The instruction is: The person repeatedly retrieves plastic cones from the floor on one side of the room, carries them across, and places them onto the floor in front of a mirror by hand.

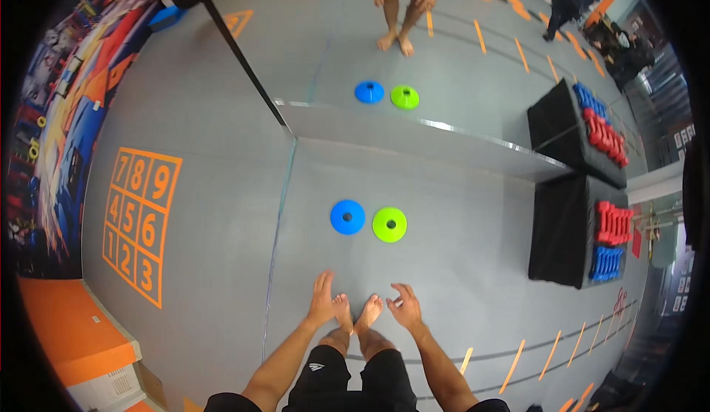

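Observation:
A blue disc cone (359, 223) and a lime-green disc cone (390, 234) lie side by side on the grey floor, a small gap between them. Each has a hole at its top. My left hand (322, 302) hangs in the air above my left foot, fingers stretched out and holding nothing; the blue cone is the nearer one to it. Over by my right foot, my right hand (405, 308) is also empty, its fingers loosely bent and apart, nearest to the green cone. Neither hand touches a cone.
A wall mirror (458, 86) ahead reflects the cones, my legs and another person. To the right, a black-covered stand (560, 227) carries red dumbbells (614, 223) and blue dumbbells (607, 263). Orange number grid (140, 223) and orange box (70, 331) are at left.

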`<state>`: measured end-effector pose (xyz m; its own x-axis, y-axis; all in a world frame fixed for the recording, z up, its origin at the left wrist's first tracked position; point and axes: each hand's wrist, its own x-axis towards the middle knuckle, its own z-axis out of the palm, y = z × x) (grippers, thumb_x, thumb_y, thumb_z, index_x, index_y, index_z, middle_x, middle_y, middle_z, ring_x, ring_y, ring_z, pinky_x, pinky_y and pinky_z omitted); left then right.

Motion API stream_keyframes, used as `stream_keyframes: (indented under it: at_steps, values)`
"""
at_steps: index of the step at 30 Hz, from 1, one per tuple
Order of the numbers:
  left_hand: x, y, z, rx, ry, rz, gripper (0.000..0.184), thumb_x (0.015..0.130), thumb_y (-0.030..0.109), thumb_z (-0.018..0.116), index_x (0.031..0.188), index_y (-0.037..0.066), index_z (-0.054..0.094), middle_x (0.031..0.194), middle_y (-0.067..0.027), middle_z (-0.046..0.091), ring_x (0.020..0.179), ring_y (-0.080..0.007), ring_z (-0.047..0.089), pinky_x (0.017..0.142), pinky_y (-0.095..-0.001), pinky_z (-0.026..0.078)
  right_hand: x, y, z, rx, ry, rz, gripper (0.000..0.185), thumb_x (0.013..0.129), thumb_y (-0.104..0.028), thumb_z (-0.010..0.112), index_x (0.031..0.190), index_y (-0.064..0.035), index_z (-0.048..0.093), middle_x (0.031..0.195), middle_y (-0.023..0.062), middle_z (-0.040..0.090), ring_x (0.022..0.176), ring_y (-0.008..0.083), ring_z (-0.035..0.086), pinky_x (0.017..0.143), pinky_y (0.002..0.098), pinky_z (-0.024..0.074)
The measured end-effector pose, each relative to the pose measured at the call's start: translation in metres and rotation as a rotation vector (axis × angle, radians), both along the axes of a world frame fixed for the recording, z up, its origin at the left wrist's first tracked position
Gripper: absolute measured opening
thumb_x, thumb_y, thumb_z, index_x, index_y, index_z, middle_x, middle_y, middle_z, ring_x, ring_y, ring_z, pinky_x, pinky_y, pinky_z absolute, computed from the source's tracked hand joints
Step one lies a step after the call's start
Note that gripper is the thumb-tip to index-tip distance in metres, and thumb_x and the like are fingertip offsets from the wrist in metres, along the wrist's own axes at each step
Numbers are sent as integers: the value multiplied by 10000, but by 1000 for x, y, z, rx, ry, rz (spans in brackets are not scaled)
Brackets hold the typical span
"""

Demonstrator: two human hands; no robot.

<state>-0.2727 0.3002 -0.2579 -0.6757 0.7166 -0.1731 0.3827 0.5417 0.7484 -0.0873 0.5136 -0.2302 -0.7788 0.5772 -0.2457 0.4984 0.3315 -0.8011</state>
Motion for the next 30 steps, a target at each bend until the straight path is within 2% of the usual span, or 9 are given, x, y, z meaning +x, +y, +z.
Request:
stream_keyframes:
  at_steps: [3, 5, 10, 13, 16, 18, 26, 30]
  values:
    - [3, -14, 83, -13, -26, 7, 930, 716, 256, 827, 1477, -18, 368, 1544, -264, 326, 1439, -449, 286, 1188, -527, 286, -9, -9, 79, 23, 70, 85, 470, 829, -98, 772, 1270, -63, 613, 1240, 129, 610, 804, 224, 703, 645, 327, 578]
    - [5, -27, 119, 5, 13, 14, 947, 709, 265, 834, 1483, -9, 361, 1552, -256, 310, 1440, -444, 283, 1189, -522, 288, -10, -11, 118, 14, 98, 142, 470, 832, -101, 776, 1271, -67, 614, 1242, 124, 613, 819, 214, 701, 631, 313, 579]
    - [15, -61, 195, -17, 42, 108, 989, 687, 280, 856, 1493, 12, 348, 1559, -245, 290, 1441, -435, 277, 1190, -516, 295, -4, -7, 173, 6, 175, 210, 468, 835, -97, 780, 1272, -70, 614, 1233, 112, 624, 820, 190, 693, 621, 295, 581]
    - [31, -82, 226, 5, 110, 215, 998, 681, 277, 865, 1495, 17, 348, 1557, -242, 295, 1446, -429, 273, 1189, -513, 302, -5, -4, 189, -53, 249, 228, 461, 832, -75, 780, 1264, -63, 619, 1214, 94, 645, 802, 161, 680, 602, 279, 557]
    - [61, -101, 248, 31, 196, 346, 991, 688, 268, 867, 1495, 19, 349, 1561, -239, 293, 1448, -426, 276, 1186, -509, 309, -9, 0, 176, -103, 314, 324, 464, 836, -72, 778, 1272, -63, 618, 1198, 86, 666, 807, 137, 674, 594, 265, 540]
    - [89, -120, 262, 10, 255, 421, 987, 693, 263, 868, 1497, 22, 349, 1563, -237, 294, 1443, -425, 286, 1183, -506, 312, -16, 3, 189, -150, 277, 426, 493, 837, -86, 787, 1296, -64, 610, 1175, 85, 683, 826, 126, 676, 620, 268, 539]
    - [238, -169, 298, -37, 239, 914, 990, 699, 250, 869, 1506, 34, 338, 1569, -231, 294, 1455, -415, 278, 1187, -499, 312, -42, -11, 230, -237, 335, 808, 489, 837, -84, 767, 1300, -79, 607, 1210, 89, 657, 815, 163, 679, 644, 281, 552]
    - [296, -181, 315, -5, 264, 1150, 966, 721, 235, 857, 1509, 36, 335, 1574, -224, 287, 1457, -412, 277, 1185, -498, 316, -40, -65, 241, -225, 326, 1088, 533, 837, -105, 771, 1337, -84, 587, 1274, 98, 626, 890, 183, 668, 681, 296, 555]
